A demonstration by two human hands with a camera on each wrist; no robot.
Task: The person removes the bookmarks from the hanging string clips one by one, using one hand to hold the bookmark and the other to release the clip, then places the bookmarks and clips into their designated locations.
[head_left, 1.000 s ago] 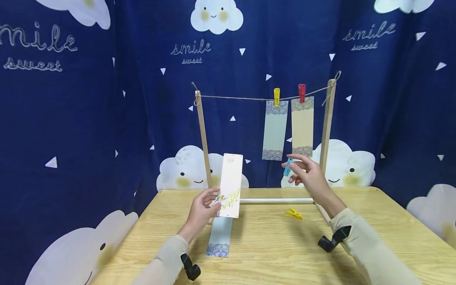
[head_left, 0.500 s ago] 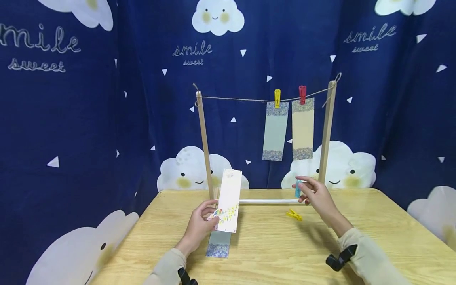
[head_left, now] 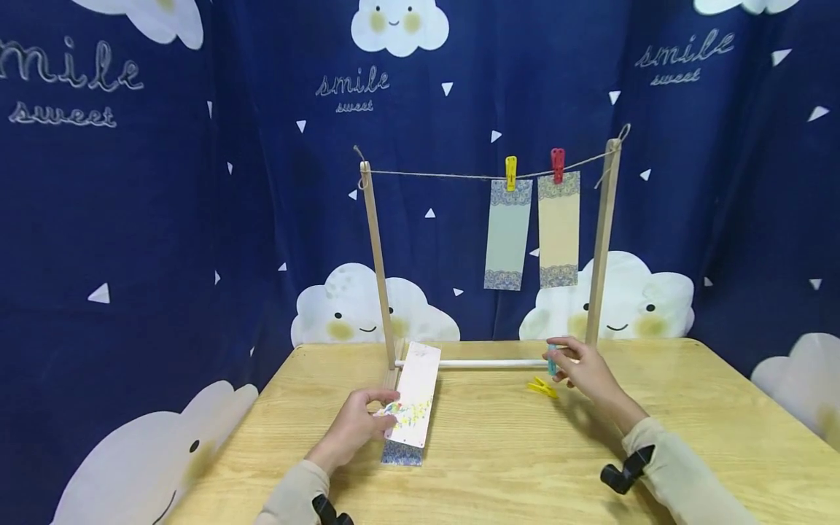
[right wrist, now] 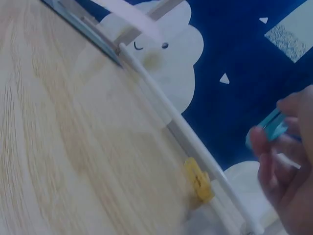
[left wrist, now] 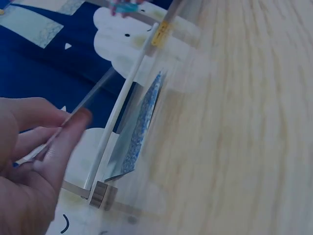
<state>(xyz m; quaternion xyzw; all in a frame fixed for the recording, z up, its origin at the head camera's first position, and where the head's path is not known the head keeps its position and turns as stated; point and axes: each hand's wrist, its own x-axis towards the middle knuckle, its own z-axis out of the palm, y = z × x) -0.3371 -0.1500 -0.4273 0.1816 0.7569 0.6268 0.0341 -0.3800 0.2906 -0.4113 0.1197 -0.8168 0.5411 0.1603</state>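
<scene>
My left hand pinches a white card with a flower print by its lower left edge. In the left wrist view the card is seen edge-on between thumb and fingers. Below it on the table lies a pale blue card with a lace-patterned end, mostly covered in the head view. With thumb and fingertips my right hand holds a blue clothespin, above the table's back right. Close by, a yellow clothespin lies on the table.
A string runs between two wooden posts. From it hang a pale green card on a yellow clothespin and a cream card on a red clothespin. A white rod joins the posts low down.
My left hand has lowered the white card, which now tilts over the pale blue one. The right hand has come down and slightly right with the blue clothespin.
</scene>
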